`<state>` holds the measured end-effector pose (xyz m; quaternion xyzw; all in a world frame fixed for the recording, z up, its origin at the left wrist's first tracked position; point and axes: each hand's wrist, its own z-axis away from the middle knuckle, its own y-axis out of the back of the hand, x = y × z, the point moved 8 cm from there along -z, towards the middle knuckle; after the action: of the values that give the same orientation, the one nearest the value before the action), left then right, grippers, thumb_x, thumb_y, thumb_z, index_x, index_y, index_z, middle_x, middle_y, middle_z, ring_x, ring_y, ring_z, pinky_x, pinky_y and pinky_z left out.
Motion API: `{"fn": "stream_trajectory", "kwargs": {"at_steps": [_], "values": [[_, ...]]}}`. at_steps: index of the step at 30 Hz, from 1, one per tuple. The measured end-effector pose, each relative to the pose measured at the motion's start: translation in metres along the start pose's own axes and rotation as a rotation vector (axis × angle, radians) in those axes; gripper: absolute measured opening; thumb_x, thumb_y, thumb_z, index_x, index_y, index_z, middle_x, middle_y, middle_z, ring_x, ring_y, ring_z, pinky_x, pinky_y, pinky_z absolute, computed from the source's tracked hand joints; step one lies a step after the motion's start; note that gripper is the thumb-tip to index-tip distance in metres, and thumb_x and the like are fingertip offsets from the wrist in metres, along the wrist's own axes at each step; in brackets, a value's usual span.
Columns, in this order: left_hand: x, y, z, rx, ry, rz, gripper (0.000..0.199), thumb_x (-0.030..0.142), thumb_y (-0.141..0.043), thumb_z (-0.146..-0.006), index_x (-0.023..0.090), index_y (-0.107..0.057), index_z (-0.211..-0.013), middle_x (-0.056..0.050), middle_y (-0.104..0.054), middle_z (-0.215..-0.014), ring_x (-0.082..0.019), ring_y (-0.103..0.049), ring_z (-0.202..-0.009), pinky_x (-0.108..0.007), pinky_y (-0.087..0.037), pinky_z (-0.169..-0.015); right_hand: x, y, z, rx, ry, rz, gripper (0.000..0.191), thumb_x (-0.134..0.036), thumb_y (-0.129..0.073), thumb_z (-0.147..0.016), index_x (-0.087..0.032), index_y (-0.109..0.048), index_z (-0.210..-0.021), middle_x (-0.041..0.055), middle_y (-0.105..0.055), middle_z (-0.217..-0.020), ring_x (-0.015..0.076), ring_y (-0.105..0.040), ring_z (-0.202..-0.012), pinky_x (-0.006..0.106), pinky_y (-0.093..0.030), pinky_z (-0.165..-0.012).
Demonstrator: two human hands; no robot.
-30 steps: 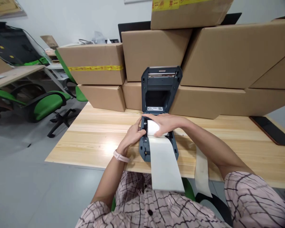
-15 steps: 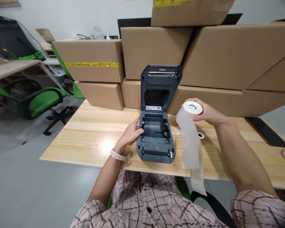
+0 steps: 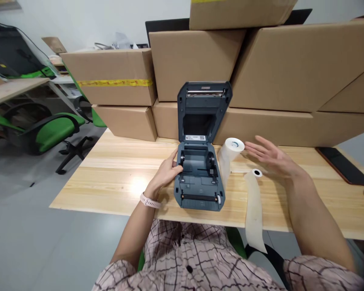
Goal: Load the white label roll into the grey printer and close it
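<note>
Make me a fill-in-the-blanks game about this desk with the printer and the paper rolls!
1. The label printer has its lid ____.
2. The left hand rests on the printer's ____ side.
3. The white paper roll stands on the wooden table, and the right hand beside it is open and holds ____.
4. Behind the printer are stacked cardboard ____.

Missing words: open; left; nothing; boxes

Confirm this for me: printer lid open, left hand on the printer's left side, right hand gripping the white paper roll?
Not quite. In the head view the right hand is open and off the white paper roll, which stands beside the printer. Lid open, left hand on its left side: correct.
</note>
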<state>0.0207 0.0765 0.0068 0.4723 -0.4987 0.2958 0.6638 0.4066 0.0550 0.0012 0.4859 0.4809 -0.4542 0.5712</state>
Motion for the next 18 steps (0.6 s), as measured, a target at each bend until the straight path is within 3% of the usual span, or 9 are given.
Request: {"fn": "stream_trajectory", "kwargs": {"at_steps": [2,5,8,10,13,15,18], "values": [[0.000,0.000,0.000,0.000,0.002,-0.015,0.086,0.020,-0.056,-0.076,0.021,-0.038,-0.160,0.007,-0.050,-0.060,-0.012,-0.041,-0.054,-0.022,-0.031,-0.055,0.016,0.006,0.029,0.006,-0.081,-0.010,0.086,-0.044,-0.082,-0.078,-0.045,-0.041,-0.153,0.0078,-0.042,-0.166,0.0325,-0.041,-0.153,0.054,-0.050,-0.115],[0.000,0.001,0.000,0.010,0.010,-0.048,0.087,0.020,-0.055,-0.075,0.019,-0.037,-0.161,0.007,-0.053,-0.061,-0.012,-0.042,-0.053,-0.024,-0.033,-0.057,0.033,-0.012,0.053,-0.080,-0.196,0.041,0.079,-0.044,-0.082,-0.081,-0.043,-0.045,-0.151,0.0098,-0.041,-0.167,0.0354,-0.047,-0.149,0.055,-0.054,-0.109],[0.001,0.001,0.000,0.022,0.002,-0.039,0.088,0.020,-0.055,-0.075,0.017,-0.037,-0.160,0.004,-0.060,-0.068,-0.013,-0.045,-0.056,-0.025,-0.038,-0.060,0.026,-0.041,0.053,-0.142,-0.173,0.076,0.060,-0.052,-0.082,-0.080,-0.032,-0.061,-0.133,0.0150,-0.068,-0.137,0.0348,-0.066,-0.126,0.051,-0.059,-0.099],[0.001,0.001,0.001,0.027,0.005,-0.029,0.088,0.021,-0.056,-0.075,0.016,-0.037,-0.160,0.003,-0.061,-0.070,-0.013,-0.046,-0.057,-0.026,-0.039,-0.062,0.007,-0.061,0.050,-0.188,-0.119,0.082,0.054,-0.062,-0.079,-0.079,-0.027,-0.066,-0.118,0.0124,-0.074,-0.107,0.0315,-0.074,-0.102,0.047,-0.062,-0.086],[0.000,-0.001,0.002,0.018,0.012,-0.016,0.088,0.022,-0.056,-0.075,0.017,-0.037,-0.161,0.004,-0.059,-0.067,-0.013,-0.045,-0.056,-0.025,-0.038,-0.061,-0.046,-0.099,0.049,-0.321,0.056,0.155,0.058,-0.069,-0.069,-0.085,-0.028,-0.064,-0.125,0.0073,-0.072,-0.091,0.0266,-0.073,-0.084,0.041,-0.060,-0.072],[0.001,-0.002,0.002,0.009,0.008,-0.002,0.088,0.021,-0.055,-0.075,0.018,-0.036,-0.161,0.005,-0.057,-0.065,-0.013,-0.044,-0.055,-0.025,-0.037,-0.060,-0.082,-0.132,0.048,-0.388,0.200,0.335,0.056,-0.063,-0.062,-0.093,-0.030,-0.058,-0.139,0.0065,-0.073,-0.097,0.0254,-0.072,-0.087,0.039,-0.059,-0.073],[0.001,-0.002,0.001,0.008,-0.004,0.025,0.088,0.022,-0.056,-0.076,0.017,-0.036,-0.161,0.006,-0.054,-0.062,-0.013,-0.042,-0.055,-0.024,-0.035,-0.058,-0.116,-0.182,0.034,-0.362,0.365,0.707,0.051,-0.052,-0.052,-0.102,-0.030,-0.053,-0.148,0.0094,-0.071,-0.128,0.0295,-0.069,-0.111,0.045,-0.056,-0.093]]}}
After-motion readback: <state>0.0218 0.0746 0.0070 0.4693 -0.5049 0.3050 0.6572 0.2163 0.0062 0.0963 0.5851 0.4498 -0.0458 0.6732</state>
